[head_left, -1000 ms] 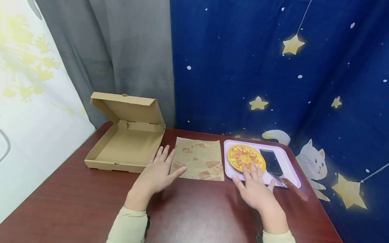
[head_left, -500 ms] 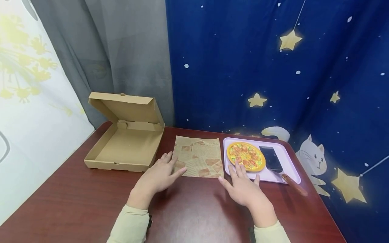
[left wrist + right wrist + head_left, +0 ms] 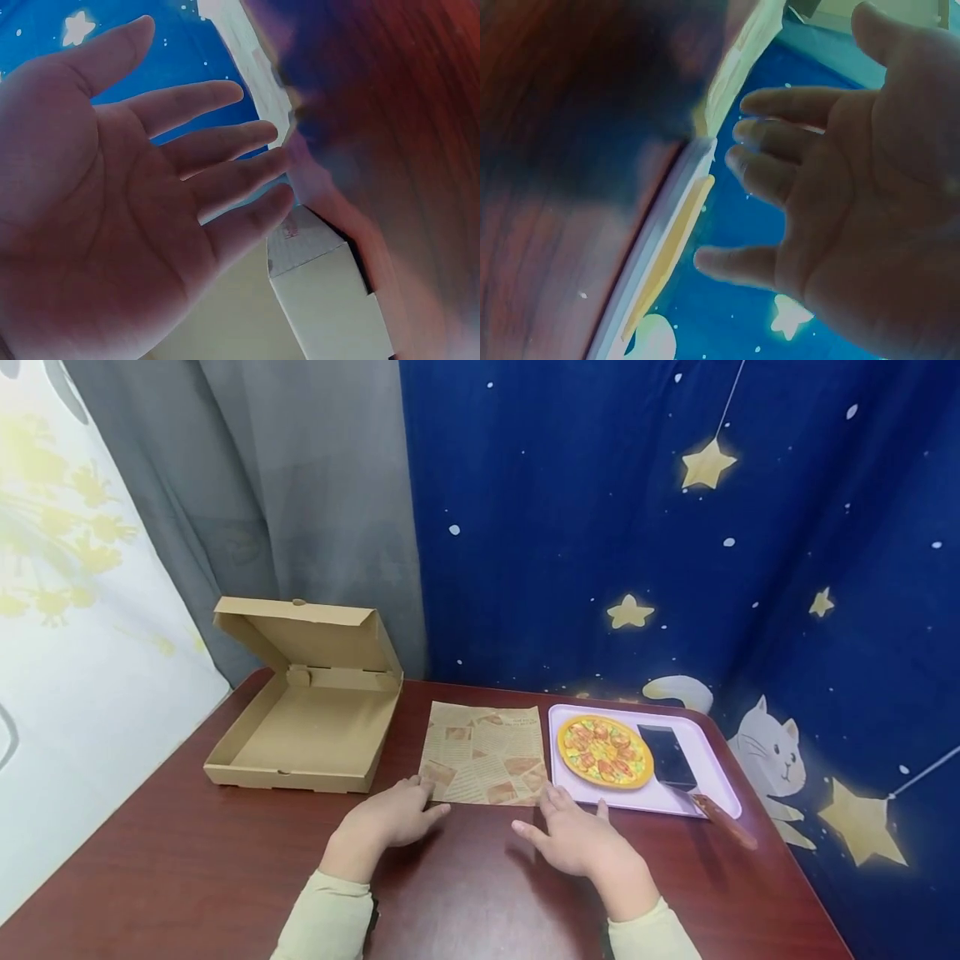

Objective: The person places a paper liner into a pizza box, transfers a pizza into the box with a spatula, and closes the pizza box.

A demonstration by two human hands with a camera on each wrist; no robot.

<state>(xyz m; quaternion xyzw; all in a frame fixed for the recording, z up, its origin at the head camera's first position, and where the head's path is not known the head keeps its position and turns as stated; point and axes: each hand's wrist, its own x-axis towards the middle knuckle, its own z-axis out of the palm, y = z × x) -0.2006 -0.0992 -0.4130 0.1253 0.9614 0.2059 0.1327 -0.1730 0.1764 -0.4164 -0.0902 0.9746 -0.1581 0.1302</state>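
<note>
A sheet of printed brown paper (image 3: 487, 752) lies flat in the middle of the table. My left hand (image 3: 390, 817) is at its near left corner, palm down, with relaxed fingers and nothing held. At the near right corner is my right hand (image 3: 577, 842), fingers extended, also holding nothing. Whether the fingertips touch the paper cannot be told. In the wrist views both palms, the left hand (image 3: 112, 202) and the right hand (image 3: 855, 187), are bare. A toy pizza (image 3: 604, 752) rests on a lilac tray (image 3: 712, 760) to the right.
An open cardboard pizza box (image 3: 307, 735) stands at the left, its lid raised. On the tray beside the pizza lies a spatula (image 3: 666, 758), its wooden handle (image 3: 723, 821) jutting over the tray's near edge. The dark red table (image 3: 465, 893) ends at curtains behind.
My right hand has moved left and nearer, from over the pizza to the paper's near right corner. The left hand has drawn back slightly to the near left corner.
</note>
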